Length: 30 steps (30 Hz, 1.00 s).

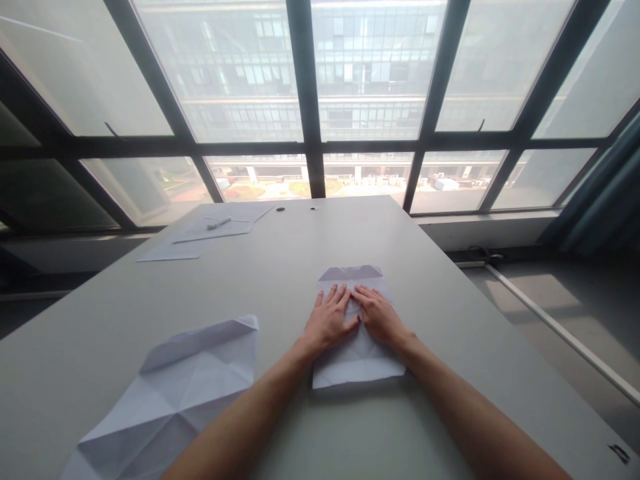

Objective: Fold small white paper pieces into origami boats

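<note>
A creased white sheet of paper (357, 363) lies on the white table in front of me, its far edge folded over. My left hand (331, 319) rests on the left half of this sheet, palm down with fingers spread. On the right half, my right hand (377, 313) lies flat, fingers stretched forward. The two hands nearly meet at the middle of the paper, and neither grips anything. A larger sheet with many fold lines (185, 393) sits to the left, partly hidden by my left forearm.
Several flat sheets of paper (185, 249) lie at the table's far left, with a small whitish object (219, 223) on top. A round hole (281, 209) is near the table's far edge. Windows stand beyond, and a dark mark (619, 454) is at the lower right.
</note>
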Tool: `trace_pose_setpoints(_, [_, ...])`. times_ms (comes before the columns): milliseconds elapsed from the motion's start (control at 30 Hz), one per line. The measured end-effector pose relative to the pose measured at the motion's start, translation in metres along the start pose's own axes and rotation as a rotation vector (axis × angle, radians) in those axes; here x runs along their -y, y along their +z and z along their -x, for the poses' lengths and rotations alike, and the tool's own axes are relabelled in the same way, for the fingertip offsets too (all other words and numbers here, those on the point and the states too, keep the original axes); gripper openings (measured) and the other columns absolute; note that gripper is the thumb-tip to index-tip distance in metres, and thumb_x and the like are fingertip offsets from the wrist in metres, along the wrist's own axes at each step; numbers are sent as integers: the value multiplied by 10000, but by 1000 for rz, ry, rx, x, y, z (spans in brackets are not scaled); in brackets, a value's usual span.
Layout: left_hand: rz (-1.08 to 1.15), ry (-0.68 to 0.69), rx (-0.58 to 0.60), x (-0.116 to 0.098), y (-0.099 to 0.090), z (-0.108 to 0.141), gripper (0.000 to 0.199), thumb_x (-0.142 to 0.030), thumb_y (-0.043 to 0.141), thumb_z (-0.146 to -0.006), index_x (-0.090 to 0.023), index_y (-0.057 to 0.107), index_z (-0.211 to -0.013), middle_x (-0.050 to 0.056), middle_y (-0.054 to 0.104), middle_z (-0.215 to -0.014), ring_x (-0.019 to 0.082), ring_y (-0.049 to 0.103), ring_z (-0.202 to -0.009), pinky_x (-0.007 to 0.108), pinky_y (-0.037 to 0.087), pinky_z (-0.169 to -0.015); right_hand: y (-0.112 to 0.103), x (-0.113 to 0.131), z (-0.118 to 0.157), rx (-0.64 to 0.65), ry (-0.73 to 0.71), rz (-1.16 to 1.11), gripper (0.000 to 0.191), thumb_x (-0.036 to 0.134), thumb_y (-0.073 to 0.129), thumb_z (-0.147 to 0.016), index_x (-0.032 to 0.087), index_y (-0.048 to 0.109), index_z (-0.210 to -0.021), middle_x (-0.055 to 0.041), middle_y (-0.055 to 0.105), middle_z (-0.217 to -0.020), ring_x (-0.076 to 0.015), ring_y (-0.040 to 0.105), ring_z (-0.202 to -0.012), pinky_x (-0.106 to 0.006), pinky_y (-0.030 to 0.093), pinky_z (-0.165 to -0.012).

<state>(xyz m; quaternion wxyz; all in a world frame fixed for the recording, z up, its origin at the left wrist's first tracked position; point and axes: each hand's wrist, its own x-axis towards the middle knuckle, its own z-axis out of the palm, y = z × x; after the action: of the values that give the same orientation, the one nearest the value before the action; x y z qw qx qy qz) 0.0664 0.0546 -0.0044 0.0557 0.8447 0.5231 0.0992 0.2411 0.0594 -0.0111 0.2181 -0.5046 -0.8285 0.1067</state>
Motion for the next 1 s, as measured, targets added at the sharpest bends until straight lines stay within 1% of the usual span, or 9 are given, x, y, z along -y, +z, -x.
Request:
trace_pose_setpoints(200, [33,18,36,6,-5,-3,713,-572,456,-922,-235,307,-1531,62,253,-1607,260,195,-1491,473,153,-1207,-1,-1,-1,-10,-2,6,498,137,359,-951,189,503,-1425,-79,461,-1499,-176,380,-1408,-357,211,-1194])
trace_pose_setpoints(300, [39,5,7,6,-6,-3,684,-573,471,-922,-259,339,-1516,52,307,-1588,250,235,-1480,458,175,-1205,-2,-2,-1,0,-8,-6,488,147,355,-961,200,505,-1422,-75,461,-1499,-170,383,-1406,-355,219,-1192])
trace_pose_setpoints(433, [51,0,-32,3,-8,-1,654,-568,505,-914,-279,388,-1489,58,356,-1567,241,275,-1466,451,182,-1205,-2,-2,-2,-28,16,-13,455,157,362,-969,208,542,-1384,-73,482,-1486,-165,401,-1394,-357,230,-1187])
trace_pose_setpoints(600, [67,53,2,7,-12,1,753,-636,559,-862,-302,360,-1507,66,320,-1582,259,236,-1479,460,176,-1203,-4,0,-3,-32,38,-28,403,186,413,-965,218,584,-1329,-71,517,-1456,-164,429,-1374,-359,242,-1183])
trace_pose_setpoints(667, [73,57,9,8,-13,1,752,-646,547,-866,-300,360,-1507,65,318,-1583,259,230,-1482,462,172,-1204,-5,1,-3,-38,36,-27,398,193,416,-966,217,586,-1325,-73,525,-1449,-164,432,-1370,-357,245,-1181])
trace_pose_setpoints(767, [77,50,1,8,-12,0,727,-644,530,-877,-302,375,-1500,58,328,-1579,257,236,-1480,462,167,-1204,-5,-2,-2,-26,24,-26,412,233,428,-970,199,557,-1360,-85,504,-1467,-173,409,-1388,-362,232,-1185])
trace_pose_setpoints(867, [70,46,0,6,-12,0,720,-634,529,-882,-293,380,-1499,53,321,-1583,261,231,-1481,457,161,-1207,-3,-5,-2,29,2,-13,472,302,438,-976,185,480,-1432,-97,431,-1519,-187,346,-1427,-384,202,-1195])
trace_pose_setpoints(1000, [68,42,3,6,-12,1,742,-648,511,-885,-283,355,-1512,53,312,-1586,258,224,-1483,456,161,-1207,-1,-6,0,83,-19,28,513,330,389,-996,183,397,-1487,-92,356,-1562,-183,275,-1460,-397,161,-1202])
